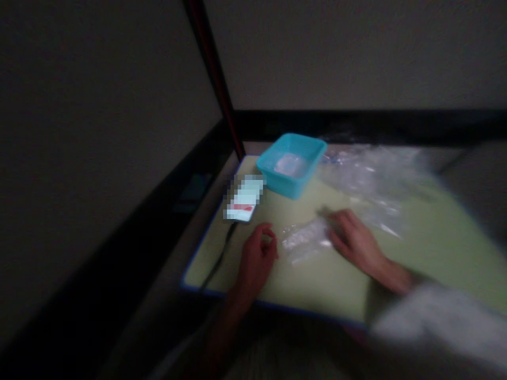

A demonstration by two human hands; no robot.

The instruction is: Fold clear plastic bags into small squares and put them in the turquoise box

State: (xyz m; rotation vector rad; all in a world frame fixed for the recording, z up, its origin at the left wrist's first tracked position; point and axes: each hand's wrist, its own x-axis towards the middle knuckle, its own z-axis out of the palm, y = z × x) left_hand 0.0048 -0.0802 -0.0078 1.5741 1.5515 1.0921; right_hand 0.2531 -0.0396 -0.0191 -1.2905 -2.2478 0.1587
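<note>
A small clear plastic bag (307, 240) lies flat on the pale yellow-green tabletop (312, 285), with whitish contents I cannot make out. My right hand (354, 240) is at the bag's right end, thumb and fingers about its edge; blur softens the grip. Just left of the bag, my left hand (257, 258) is curled, thumb and forefinger nearly meeting in a loop with nothing visible between them. Beyond both hands stands a turquoise plastic basket (283, 184) holding a whitish item (290, 164).
A lit phone (245, 198), partly pixelated, lies left of the basket with a dark cable (219, 256) running to the near edge. Loose clear plastic bags (372, 174) are heaped at the back right. Walls (356, 58) rise behind and to the left; the light is dim.
</note>
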